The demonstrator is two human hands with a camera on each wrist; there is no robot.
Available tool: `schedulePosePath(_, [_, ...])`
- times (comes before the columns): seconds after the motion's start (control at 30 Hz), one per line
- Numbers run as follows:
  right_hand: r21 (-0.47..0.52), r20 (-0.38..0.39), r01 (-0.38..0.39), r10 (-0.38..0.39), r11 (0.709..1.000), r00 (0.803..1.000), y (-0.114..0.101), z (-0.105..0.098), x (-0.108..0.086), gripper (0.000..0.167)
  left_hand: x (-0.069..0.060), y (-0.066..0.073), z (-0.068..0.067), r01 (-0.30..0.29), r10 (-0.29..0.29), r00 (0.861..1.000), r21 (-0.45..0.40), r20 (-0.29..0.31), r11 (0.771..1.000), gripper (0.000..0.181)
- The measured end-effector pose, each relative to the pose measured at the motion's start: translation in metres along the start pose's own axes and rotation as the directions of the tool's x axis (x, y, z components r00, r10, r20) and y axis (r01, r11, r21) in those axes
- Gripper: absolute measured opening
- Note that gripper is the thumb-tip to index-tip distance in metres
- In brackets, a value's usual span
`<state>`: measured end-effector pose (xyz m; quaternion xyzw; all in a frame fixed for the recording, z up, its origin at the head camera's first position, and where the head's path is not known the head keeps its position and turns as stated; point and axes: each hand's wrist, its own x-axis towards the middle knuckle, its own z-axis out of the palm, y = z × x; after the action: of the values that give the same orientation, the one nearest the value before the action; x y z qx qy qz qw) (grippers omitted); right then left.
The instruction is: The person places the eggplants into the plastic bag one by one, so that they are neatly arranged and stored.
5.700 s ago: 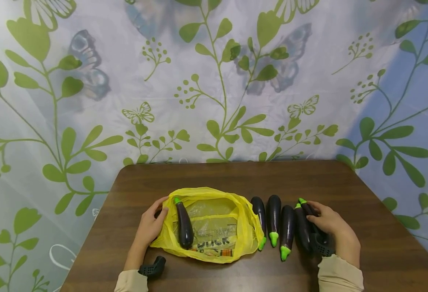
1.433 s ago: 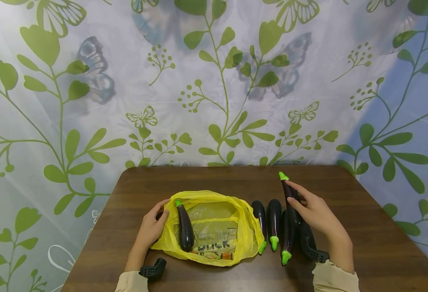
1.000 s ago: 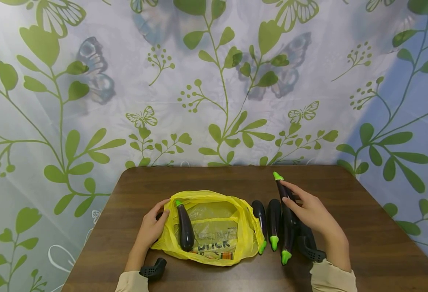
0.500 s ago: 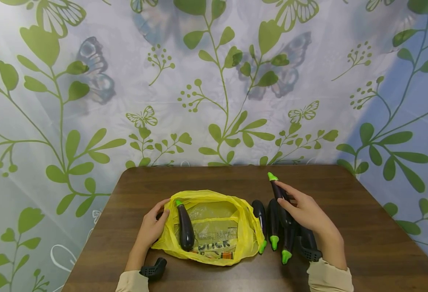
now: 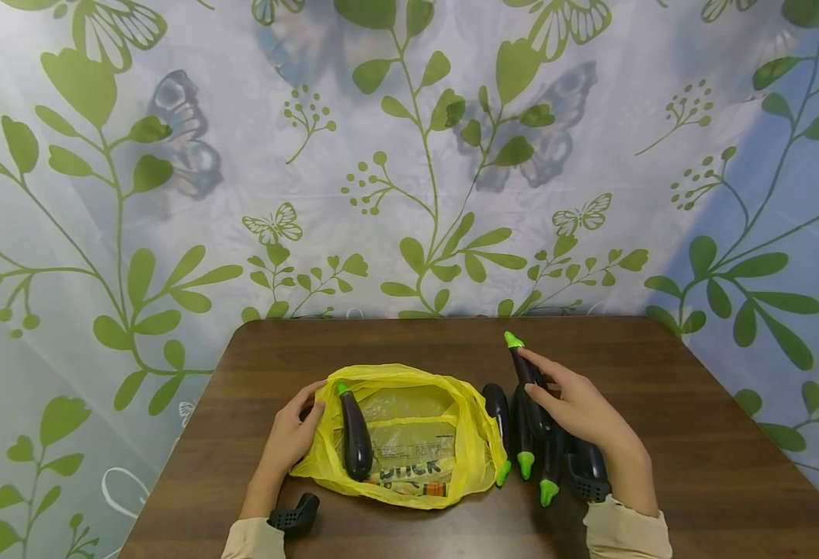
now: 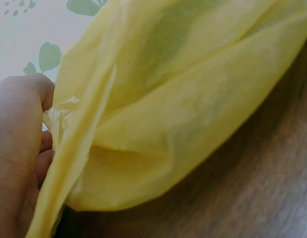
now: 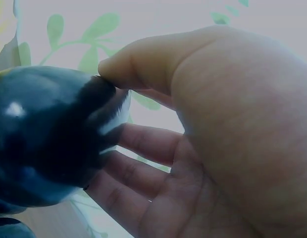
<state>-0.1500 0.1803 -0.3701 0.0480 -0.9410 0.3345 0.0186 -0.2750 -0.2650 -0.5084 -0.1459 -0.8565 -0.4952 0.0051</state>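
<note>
A yellow plastic bag (image 5: 479, 435) lies with its mouth facing up, and one eggplant (image 5: 357, 439) rests inside on its left side. At the bag's left rim, my left hand (image 5: 292, 435) pinches the thin film; in the left wrist view the fingertips are partly behind the bag (image 6: 143, 139). My right hand (image 5: 584, 404) grips another eggplant (image 5: 517, 361) between thumb and fingers, green stem pointing away, over the row of eggplants. In the right wrist view the held eggplant (image 7: 49, 139) shows its dark, glossy rounded body against the fingers.
Several more eggplants lie side by side right of the bag, among them one eggplant (image 5: 550, 473) with its green stem toward me. They stand on a brown wooden table (image 5: 716, 450). A patterned curtain (image 5: 409, 155) hangs behind the table.
My right hand has picked up an eggplant from the right end of the row and carried it left, toward the bag. The left hand stays at the bag's rim.
</note>
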Motion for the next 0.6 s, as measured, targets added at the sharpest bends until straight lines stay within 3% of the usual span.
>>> schedulePosePath(0.37, [0.005, 0.010, 0.022, -0.022, 1.000, 1.000, -0.0059, 0.0023, 0.0023, 0.061, -0.0001, -0.0007, 0.0004, 0.003, -0.003, 1.000, -0.001, -0.001, 1.000, 0.040])
schedulePosePath(0.6, [0.072, 0.052, -0.021, 0.017, 0.997, 0.999, -0.0073, 0.0063, 0.0063, 0.061, 0.0001, 0.0005, 0.0001, 0.001, -0.001, 1.000, -0.005, -0.002, 1.000, 0.041])
